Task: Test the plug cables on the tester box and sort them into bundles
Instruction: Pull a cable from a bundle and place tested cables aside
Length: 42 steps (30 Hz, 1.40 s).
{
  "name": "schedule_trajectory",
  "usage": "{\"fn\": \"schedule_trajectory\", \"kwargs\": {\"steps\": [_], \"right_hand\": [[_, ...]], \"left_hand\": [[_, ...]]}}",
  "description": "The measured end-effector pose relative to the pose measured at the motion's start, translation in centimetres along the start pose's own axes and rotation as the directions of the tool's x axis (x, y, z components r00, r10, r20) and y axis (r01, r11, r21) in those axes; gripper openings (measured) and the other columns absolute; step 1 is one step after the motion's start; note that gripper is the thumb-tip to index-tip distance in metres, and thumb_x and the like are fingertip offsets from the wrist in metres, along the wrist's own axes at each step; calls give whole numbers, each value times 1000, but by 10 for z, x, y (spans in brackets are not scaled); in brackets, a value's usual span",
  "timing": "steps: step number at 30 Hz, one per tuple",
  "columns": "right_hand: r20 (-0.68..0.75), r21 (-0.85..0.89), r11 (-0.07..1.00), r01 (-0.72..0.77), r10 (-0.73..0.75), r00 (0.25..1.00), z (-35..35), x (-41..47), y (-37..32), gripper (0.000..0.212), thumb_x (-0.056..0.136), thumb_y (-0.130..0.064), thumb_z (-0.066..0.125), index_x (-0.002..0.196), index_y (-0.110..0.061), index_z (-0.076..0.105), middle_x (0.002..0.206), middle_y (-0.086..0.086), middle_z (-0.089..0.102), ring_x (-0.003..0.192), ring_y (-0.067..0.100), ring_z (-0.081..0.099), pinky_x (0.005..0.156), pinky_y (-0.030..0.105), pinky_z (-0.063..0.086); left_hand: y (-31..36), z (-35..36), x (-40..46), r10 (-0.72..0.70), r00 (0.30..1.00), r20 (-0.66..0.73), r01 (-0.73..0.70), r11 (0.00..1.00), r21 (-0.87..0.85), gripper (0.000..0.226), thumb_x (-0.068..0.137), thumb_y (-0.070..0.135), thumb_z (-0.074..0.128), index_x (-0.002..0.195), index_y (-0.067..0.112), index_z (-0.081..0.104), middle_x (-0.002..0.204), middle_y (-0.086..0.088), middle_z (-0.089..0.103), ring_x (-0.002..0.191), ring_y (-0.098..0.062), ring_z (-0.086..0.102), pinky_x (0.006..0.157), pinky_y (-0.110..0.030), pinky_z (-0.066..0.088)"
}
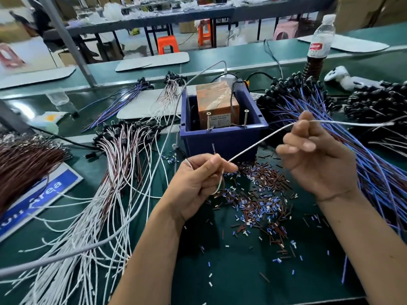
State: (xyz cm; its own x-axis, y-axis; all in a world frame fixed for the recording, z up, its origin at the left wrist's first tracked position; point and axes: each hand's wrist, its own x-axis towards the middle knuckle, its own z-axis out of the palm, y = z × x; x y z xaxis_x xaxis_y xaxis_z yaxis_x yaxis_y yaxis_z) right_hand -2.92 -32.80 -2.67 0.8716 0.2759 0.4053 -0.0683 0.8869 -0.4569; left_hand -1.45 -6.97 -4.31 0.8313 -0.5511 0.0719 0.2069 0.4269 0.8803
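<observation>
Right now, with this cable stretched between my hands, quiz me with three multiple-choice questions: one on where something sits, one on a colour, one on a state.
1. Where does the orange tester box sit?
A. inside the blue bin
B. on the white board
C. under the bottle

2. What colour is the cable held between the hands?
A. blue
B. white
C. brown

3. How is the left hand holding?
A. flat on the table
B. fingers pinching the cable's end
C. empty, hanging loose

Answers: 1 A, the bin's walls surround the box. 2 B, the strand running to the right hand is white. 3 B, thumb and fingers close on the cable's end wires.
</observation>
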Motion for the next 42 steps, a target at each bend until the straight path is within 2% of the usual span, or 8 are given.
{"fn": "schedule_trajectory", "kwargs": {"steps": [5,8,14,17,26,32,38,42], "right_hand": [[-167,-397,916,61,-137,976,0,4,-4,40,103,-35,42,88,-20,76,62,-9,64,51,3,47,60,21,44],[-125,-647,759,-73,-11,992,3,-1,5,29,101,-31,59,83,-12,71,56,0,59,49,11,49,53,22,42],[-212,-851,442,-284,206,955,11,-2,32,32,102,-28,60,86,-6,77,65,17,69,49,15,57,50,18,46],[-210,-849,438,-295,232,950,11,-1,36,31,99,-28,63,84,-5,77,66,17,69,51,16,58,51,20,47],[-231,-765,612,-201,30,973,2,1,36,27,97,-30,71,117,-12,70,91,15,67,67,17,62,59,21,53],[-209,-865,491,-106,-158,965,6,2,38,22,89,-35,75,89,-13,73,73,6,68,61,16,62,59,23,53],[-310,-743,667,-60,-263,913,5,2,27,24,83,-38,80,88,-15,73,74,5,63,53,12,52,40,22,39],[-335,-775,603,-190,-136,932,3,3,39,26,86,-36,77,100,-14,76,70,6,65,47,10,53,37,20,41]], "left_hand": [[-1,6,-2,130,974,-187,-105,985,134,17,87,29,73,79,16,80,114,-5,73,47,-2,32,44,-12,26],[1,14,0,193,978,-78,-192,981,18,19,94,27,65,84,16,78,138,-12,65,46,1,35,46,-13,26],[0,33,16,146,986,-86,-124,967,221,26,91,31,69,93,7,80,85,-5,77,44,-5,29,46,-19,20],[1,36,22,150,981,-121,-112,956,271,34,89,34,70,90,1,76,52,6,60,42,-7,34,42,-15,26],[-5,23,22,-3,999,-46,5,999,38,25,92,30,64,77,14,75,59,7,58,42,1,30,41,-13,18],[-11,25,22,-74,997,14,73,995,75,22,89,32,68,78,15,77,69,1,65,43,0,32,40,-11,22],[-10,24,23,-9,1000,-26,11,997,75,23,86,35,71,78,15,77,68,2,66,44,1,35,43,-15,20],[-10,29,25,73,985,-153,-59,994,92,22,90,31,67,81,15,80,70,1,68,44,-2,34,41,-14,23]]}}
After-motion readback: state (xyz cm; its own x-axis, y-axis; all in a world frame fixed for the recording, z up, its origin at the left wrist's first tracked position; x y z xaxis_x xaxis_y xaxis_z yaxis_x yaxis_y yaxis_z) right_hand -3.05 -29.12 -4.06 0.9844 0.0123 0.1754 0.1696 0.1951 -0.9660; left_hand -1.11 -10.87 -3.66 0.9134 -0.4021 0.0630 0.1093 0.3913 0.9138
